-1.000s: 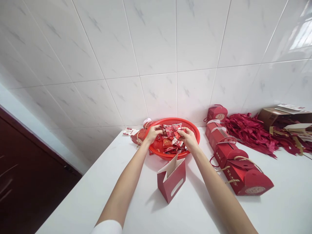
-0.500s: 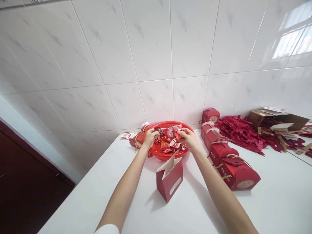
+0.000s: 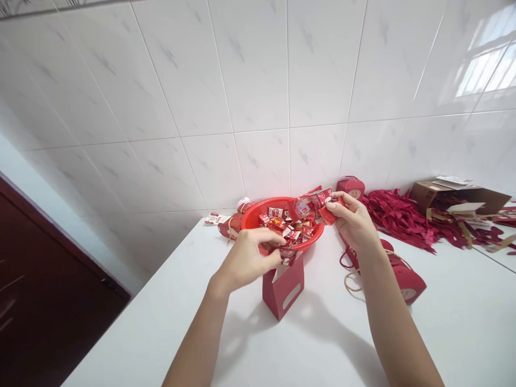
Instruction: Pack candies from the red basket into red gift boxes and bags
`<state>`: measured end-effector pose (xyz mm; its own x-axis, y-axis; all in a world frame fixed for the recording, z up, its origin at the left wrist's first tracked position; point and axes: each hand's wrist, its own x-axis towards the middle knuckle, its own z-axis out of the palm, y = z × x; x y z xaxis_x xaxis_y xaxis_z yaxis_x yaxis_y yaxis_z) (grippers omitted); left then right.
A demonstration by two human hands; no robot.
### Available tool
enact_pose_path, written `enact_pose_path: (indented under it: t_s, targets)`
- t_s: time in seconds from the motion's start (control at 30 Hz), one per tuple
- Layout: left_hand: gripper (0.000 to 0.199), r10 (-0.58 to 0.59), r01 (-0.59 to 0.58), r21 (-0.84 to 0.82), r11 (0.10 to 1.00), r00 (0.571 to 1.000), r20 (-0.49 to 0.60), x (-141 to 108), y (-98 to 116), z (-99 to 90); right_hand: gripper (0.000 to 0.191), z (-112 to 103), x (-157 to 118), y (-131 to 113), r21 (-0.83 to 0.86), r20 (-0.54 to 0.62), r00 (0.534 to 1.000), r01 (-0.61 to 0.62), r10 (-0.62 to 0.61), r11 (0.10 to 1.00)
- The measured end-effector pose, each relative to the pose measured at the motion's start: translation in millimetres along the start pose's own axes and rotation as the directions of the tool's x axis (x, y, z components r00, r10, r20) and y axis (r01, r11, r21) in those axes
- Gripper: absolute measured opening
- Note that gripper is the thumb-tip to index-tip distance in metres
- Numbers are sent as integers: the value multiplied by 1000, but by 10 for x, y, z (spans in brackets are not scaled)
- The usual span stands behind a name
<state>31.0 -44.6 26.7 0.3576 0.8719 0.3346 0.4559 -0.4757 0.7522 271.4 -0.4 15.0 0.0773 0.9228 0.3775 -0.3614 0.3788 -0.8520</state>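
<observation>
My left hand (image 3: 252, 255) pinches a small wrapped candy (image 3: 287, 254) just over the top of an upright dark-red paper box (image 3: 287, 290). Up and to the right, my right hand (image 3: 352, 217) grips several red candy packets (image 3: 312, 206) at their ends, held above the rim of a red plastic basket (image 3: 250, 217). Many wrapped candies (image 3: 290, 232) fill the basket, which stands behind the paper box. Part of the box's top is hidden by my left hand and the candy.
Closed red gift boxes (image 3: 407, 277) with rope handles line the right side, partly behind my right arm. Beyond them lie a heap of crimson ribbons (image 3: 397, 217) and a brown cardboard box (image 3: 443, 196). Printed cards (image 3: 215, 219) rest at the back left, against a tiled wall (image 3: 262, 161).
Both hands have lifted out of the basket with candy. The left came toward me to the paper box's top; the right rose and moved right with packets.
</observation>
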Motion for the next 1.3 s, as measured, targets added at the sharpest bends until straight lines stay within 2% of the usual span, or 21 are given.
enact_pose_path:
  t_s: [0.13, 0.2, 0.27, 0.4, 0.47, 0.6, 0.77, 0.87, 1.0, 1.13, 1.2, 1.3]
  targets:
    - [24, 16, -9, 197, 980, 999, -36, -121, 57, 106, 31, 76, -48, -43, -39, 20, 999, 42, -41, 998]
    - [27, 37, -8, 285, 958, 995, -97, -121, 44, 141, 30, 105, -69, -46, -59, 37, 998, 60, -58, 996]
    - [28, 45, -4, 338, 941, 993, -113, -101, 28, 151, 29, 124, -88, -44, -78, 58, 996, 68, -63, 995]
    - [25, 63, -45, 328, 944, 997, -47, -95, -22, 129, 30, 120, -105, -19, -119, 104, 994, 54, -42, 991]
    - [22, 76, -55, 318, 946, 996, -54, -131, -79, 123, 29, 96, -98, 3, -151, 121, 992, 53, -35, 987]
    - [26, -22, 46, 327, 944, 997, -78, -245, -251, 153, 28, 52, -83, 22, -253, 167, 985, 80, -38, 964]
    - [27, -177, 197, 178, 964, 977, -122, -326, -414, 207, 24, 74, -104, -35, -378, 288, 957, 86, 29, 922]
    - [36, -232, 236, 40, 971, 969, -88, -320, -444, 218, 19, 100, -114, -52, -437, 385, 923, 150, 33, 887]
    - [43, -196, 197, -134, 971, 980, 23, -291, -447, 213, 15, 117, -96, -15, -493, 527, 849, 264, 43, 829]
    - [50, -170, 187, -251, 950, 981, 91, -272, -460, 197, 16, 145, -64, 60, -578, 652, 743, 362, 148, 731]
    - [52, -165, 188, -269, 945, 981, 106, -266, -481, 191, 16, 162, -50, 103, -594, 670, 726, 399, 155, 698]
    - [57, -199, 216, -266, 939, 976, 90, -262, -525, 185, 18, 179, -34, 150, -591, 667, 735, 427, 118, 684]
